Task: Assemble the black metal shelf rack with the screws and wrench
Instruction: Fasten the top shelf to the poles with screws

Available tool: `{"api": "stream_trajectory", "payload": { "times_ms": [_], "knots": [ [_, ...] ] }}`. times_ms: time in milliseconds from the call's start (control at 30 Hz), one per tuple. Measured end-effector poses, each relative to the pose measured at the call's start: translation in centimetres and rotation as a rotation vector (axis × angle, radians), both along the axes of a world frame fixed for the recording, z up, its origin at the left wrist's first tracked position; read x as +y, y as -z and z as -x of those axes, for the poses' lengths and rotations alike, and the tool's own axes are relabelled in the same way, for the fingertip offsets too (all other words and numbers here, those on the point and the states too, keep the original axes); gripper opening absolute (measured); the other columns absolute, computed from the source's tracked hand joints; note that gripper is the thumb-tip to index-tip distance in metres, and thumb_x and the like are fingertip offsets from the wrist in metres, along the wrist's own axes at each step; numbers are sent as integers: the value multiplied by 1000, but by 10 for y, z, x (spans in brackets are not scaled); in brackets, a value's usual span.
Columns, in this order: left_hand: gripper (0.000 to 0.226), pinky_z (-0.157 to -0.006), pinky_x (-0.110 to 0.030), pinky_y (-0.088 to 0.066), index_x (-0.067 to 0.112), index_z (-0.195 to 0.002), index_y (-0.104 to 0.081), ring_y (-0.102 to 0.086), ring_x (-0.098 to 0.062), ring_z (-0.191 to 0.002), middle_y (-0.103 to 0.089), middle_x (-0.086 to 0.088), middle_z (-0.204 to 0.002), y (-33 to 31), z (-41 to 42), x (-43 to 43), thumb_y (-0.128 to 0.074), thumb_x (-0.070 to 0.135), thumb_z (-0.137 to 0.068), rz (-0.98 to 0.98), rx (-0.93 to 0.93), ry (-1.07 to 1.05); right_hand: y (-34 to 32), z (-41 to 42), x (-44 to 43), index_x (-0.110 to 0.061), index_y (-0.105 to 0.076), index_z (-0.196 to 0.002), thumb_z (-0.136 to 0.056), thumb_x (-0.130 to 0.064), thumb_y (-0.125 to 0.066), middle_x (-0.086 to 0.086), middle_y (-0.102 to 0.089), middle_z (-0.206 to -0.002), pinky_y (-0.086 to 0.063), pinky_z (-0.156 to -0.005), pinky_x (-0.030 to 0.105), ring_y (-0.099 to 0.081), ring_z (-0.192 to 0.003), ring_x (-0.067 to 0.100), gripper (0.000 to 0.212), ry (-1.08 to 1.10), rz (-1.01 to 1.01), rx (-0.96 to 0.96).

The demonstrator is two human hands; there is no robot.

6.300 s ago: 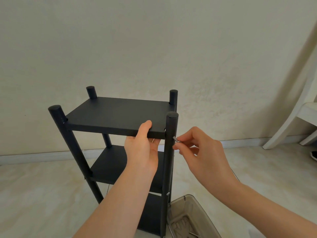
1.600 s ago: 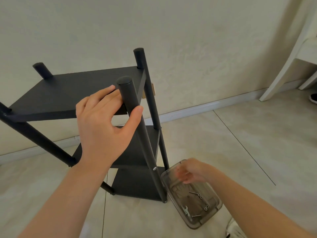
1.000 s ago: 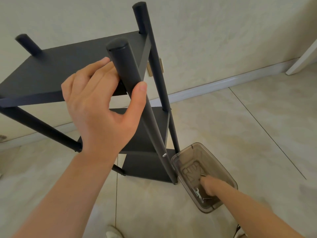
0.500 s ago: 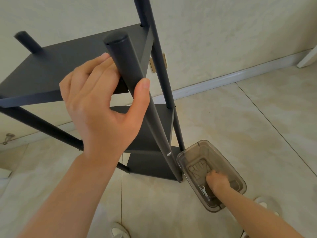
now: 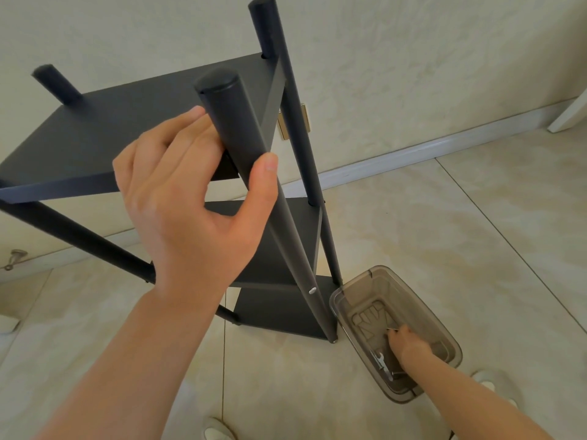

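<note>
On the tiled floor (image 5: 444, 233) stands the black shelf rack (image 5: 127, 131); the left hand (image 5: 190, 211) clasps its near post; the right hand (image 5: 408, 344) sits inside a clear box (image 5: 352, 289) touching the rack's foot, beside the wrench (image 5: 381, 365); its grip is unclear.

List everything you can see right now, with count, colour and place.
shelf rack: one, black, standing on the floor, three shelves showing
screw: one, silver, low in the rack's near upright
box: one, clear smoky brown, on the floor beside the rack's foot
wrench: one, silver, inside the box
wall plate: one, brass, on the wall behind the rack
metal fitting: one, grey, at the wall's foot, far left
shoes: two, white, on the floor at the lower edge
left hand: one, grips the near upright close to its top
right hand: one, down in the box; whether it holds anything cannot be told
</note>
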State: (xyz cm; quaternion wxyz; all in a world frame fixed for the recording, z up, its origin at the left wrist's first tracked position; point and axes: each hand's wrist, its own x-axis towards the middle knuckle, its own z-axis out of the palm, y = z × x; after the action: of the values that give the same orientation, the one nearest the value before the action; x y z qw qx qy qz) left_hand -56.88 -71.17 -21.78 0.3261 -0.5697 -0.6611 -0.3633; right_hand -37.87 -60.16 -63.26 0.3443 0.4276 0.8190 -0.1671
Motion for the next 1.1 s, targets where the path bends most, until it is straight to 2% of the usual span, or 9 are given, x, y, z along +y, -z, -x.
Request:
{"api": "stream_trajectory", "payload": {
  "times_ms": [233, 367, 633, 733, 800, 900, 1000, 1067, 1100],
  "knots": [
    [36, -98, -52, -38, 1, -99, -72, -64, -34, -109, -72, -7, -103, 0, -3, 0, -55, 33, -100, -12, -9, -17, 4, -5, 3, -9, -34, -147, -98, -4, -51, 15, -37, -142, -50, -96, 42, -54, -122, 32, 53, -38, -9, 13],
    [38, -96, -57, -41, 0, -103, -72, -65, -36, -108, -72, -8, -104, -1, -1, 0, -55, 33, -100, -2, -1, -12, 2, -4, 6, -8, -44, -141, -98, -2, -51, 15, -41, -142, -48, -99, 40, -53, -124, 32, 45, -47, -10, 34],
    [37, -97, -53, -40, 0, -101, -72, -64, -35, -108, -73, -8, -102, -2, -3, 0, -55, 32, -100, -5, -2, -22, -17, 3, 11, -6, -53, -130, -97, 0, -48, 16, -46, -133, -47, -100, 40, -54, -117, 32, 34, 163, 43, 170],
    [36, -99, -49, -37, 1, -101, -73, -64, -34, -109, -73, -7, -103, -3, -4, 0, -55, 33, -100, -3, -4, -25, -23, 3, 11, -8, -52, -94, -99, -3, -39, 17, -51, -123, -46, -91, 37, -57, -109, 33, 15, 223, 87, 255],
    [36, -99, -47, -37, 2, -100, -73, -64, -33, -109, -73, -6, -104, -4, -5, 0, -55, 33, -99, -1, -9, -29, -21, 2, 13, -14, -41, -79, -100, -4, -36, 15, -52, -108, -45, -82, 33, -58, -98, 29, 24, 229, 80, 308],
    [35, -99, -48, -37, 3, -101, -73, -64, -32, -109, -73, -5, -102, -4, -5, 0, -56, 34, -99, 10, -24, -32, -21, -2, 14, -18, -42, -79, -100, -6, -38, 6, -50, -98, -40, -73, 26, -50, -84, 21, 24, 265, 96, 332],
    [35, -99, -49, -38, 4, -100, -73, -65, -32, -108, -73, -5, -100, -5, -6, -1, -55, 34, -99, 10, -30, -32, -23, -7, 18, -19, -46, -84, -98, -5, -37, 4, -53, -99, -41, -73, 25, -54, -86, 20, 22, 250, 110, 360],
    [35, -99, -48, -38, 5, -100, -73, -65, -32, -107, -73, -5, -99, -5, -6, -1, -55, 35, -99, 9, -35, -31, -25, -9, 25, -19, -53, -106, -98, -6, -38, 7, -60, -108, -46, -76, 27, -59, -91, 21, 22, 231, 110, 404],
    [35, -99, -47, -38, 5, -101, -73, -65, -32, -107, -73, -4, -99, -6, -6, -1, -55, 35, -99, 8, -38, -31, -27, -9, 29, -21, -52, -123, -98, -6, -38, 7, -62, -110, -49, -76, 28, -60, -87, 20, 32, 201, 112, 425]
  ]
}}
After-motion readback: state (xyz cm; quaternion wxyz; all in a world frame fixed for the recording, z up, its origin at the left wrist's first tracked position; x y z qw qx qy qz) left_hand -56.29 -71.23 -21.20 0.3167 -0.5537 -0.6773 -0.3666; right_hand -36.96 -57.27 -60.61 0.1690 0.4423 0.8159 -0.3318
